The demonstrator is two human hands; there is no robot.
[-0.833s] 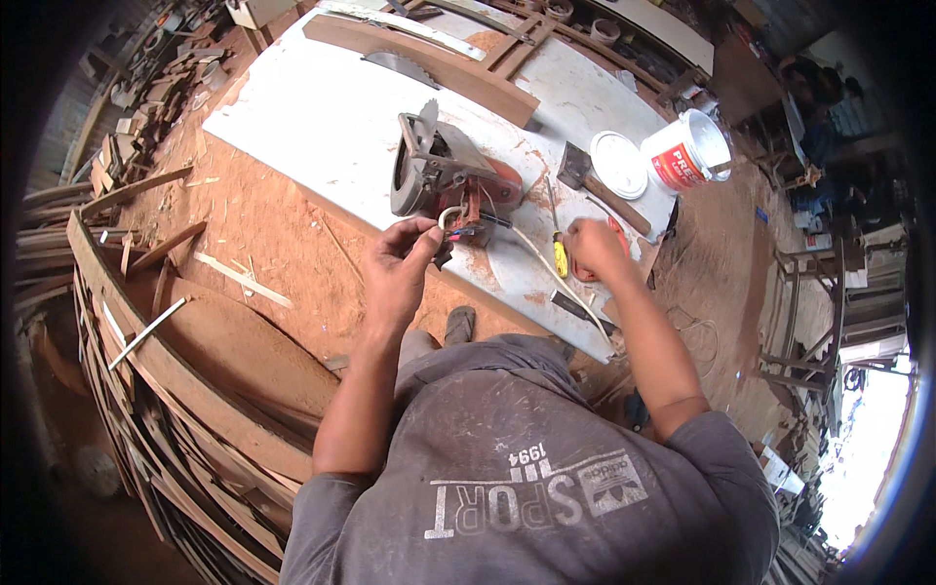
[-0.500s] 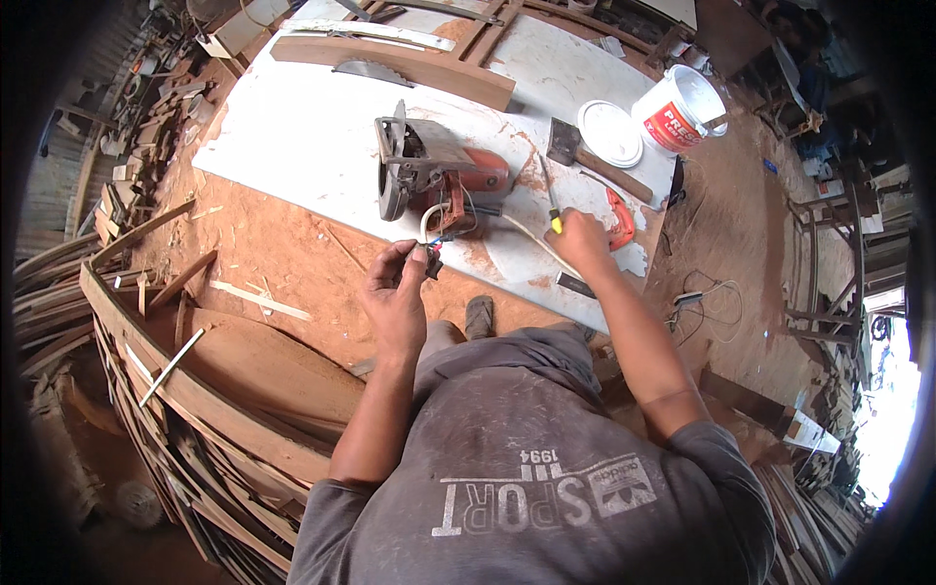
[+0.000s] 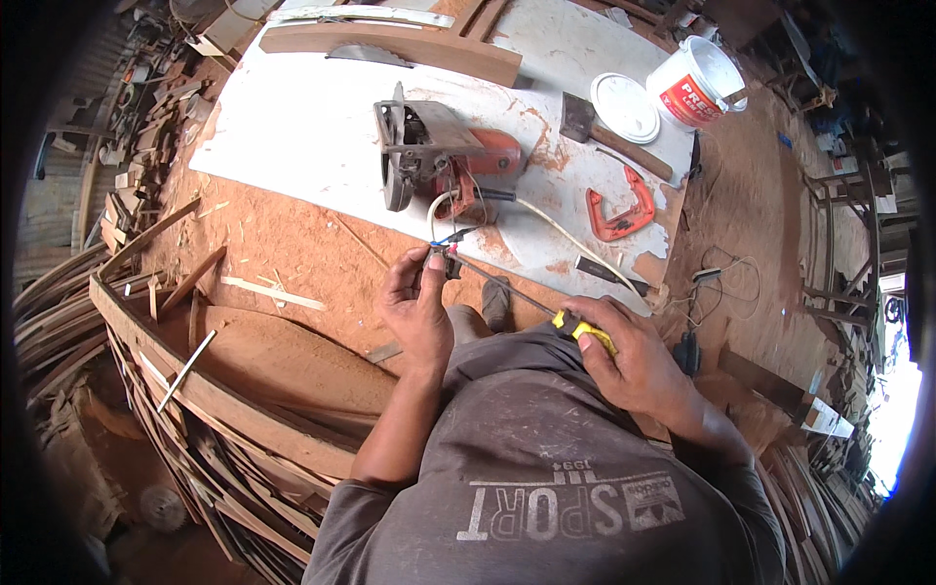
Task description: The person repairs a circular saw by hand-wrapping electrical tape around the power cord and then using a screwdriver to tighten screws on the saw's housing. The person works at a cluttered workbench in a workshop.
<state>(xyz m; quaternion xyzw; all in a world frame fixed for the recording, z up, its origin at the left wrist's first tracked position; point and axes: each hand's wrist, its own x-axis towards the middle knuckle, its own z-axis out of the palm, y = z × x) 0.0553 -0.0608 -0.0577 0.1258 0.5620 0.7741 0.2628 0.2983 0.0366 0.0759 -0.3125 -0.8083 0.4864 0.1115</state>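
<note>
My left hand (image 3: pixel 421 310) pinches a small black switch-like part (image 3: pixel 451 265) just off the table's near edge. Blue, red and white wires (image 3: pixel 435 216) run from it to a circular saw (image 3: pixel 429 136) with a worn red motor housing, which lies on the white table. In my right hand (image 3: pixel 643 366) is a screwdriver (image 3: pixel 585 330) with a yellow and black handle. Its long shaft points left, and the tip meets the small part at my left fingertips. Whether it sits in a screw is too small to tell. A loose orange handle shell (image 3: pixel 624 210) rests on the table to the right.
A hammer (image 3: pixel 614 141), a white lid (image 3: pixel 626 107) and a white bucket (image 3: pixel 697 83) stand at the table's far right. A wooden board (image 3: pixel 390 49) and a saw blade (image 3: pixel 370 56) lie at the back. Stacked timber (image 3: pixel 214 409) fills the lower left.
My right hand has come back from above the table toward my body with the screwdriver, whose tip now reaches the small part. The orange shell is now uncovered.
</note>
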